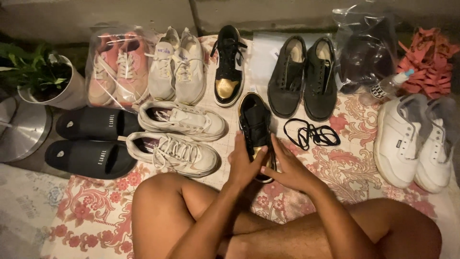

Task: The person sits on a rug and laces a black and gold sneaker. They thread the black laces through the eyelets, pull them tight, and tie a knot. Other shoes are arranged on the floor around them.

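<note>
Head view is showing you gripping the black-and-gold sneaker (255,128) with your left hand (245,165) and right hand (290,168), both curled round its toe end, above the floral cloth (345,158). Its mate (228,64) is standing just beyond. Loose black laces (311,134) are lying near; they could tangle, I judge. You are sitting among seven pairs of footwear.

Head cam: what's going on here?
A person sits cross-legged on a floral cloth with shoes laid out around them. Both hands, left hand and right hand, hold a black and gold sneaker. Its mate lies ahead, and loose black laces lie just right of it.
</note>
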